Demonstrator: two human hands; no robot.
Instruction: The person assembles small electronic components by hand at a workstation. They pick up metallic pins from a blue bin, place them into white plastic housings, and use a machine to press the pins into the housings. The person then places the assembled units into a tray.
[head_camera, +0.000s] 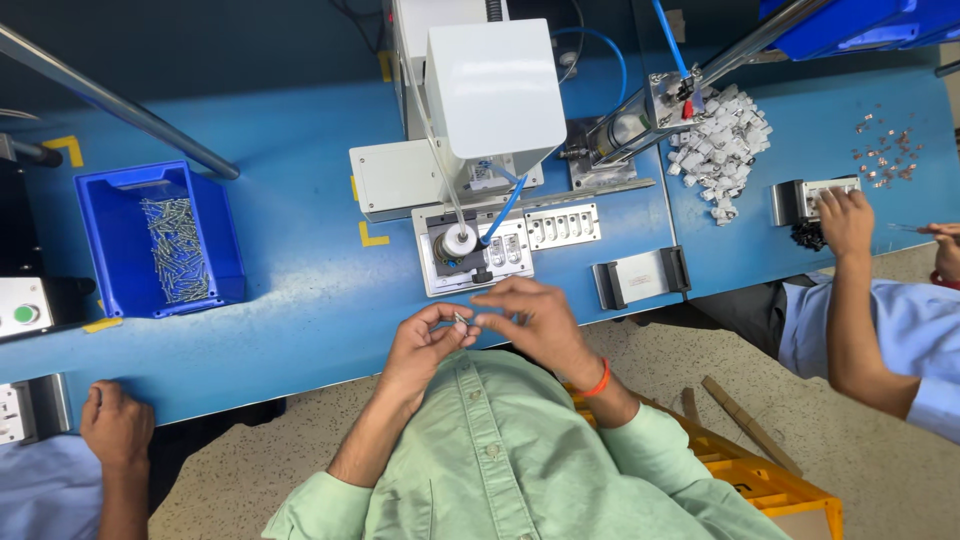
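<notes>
Left hand: raised in front of the chest, wrist bent, fingers curled inward, thumb and forefinger pinched together at the tips.
Right hand: just right of the left, palm down, fingertips meeting those of the left.
Grip: both seem to pinch something tiny; too small to tell.
Forearms: bare, angled inward from either side.
Sleeves: pale green, rolled up.
Right wrist: orange band.

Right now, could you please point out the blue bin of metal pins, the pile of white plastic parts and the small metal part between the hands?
blue bin (108, 250), head view, bare floor.
white plastic parts (722, 145), head view, pile's middle.
small metal part (461, 319), head view, its visible middle.
</notes>
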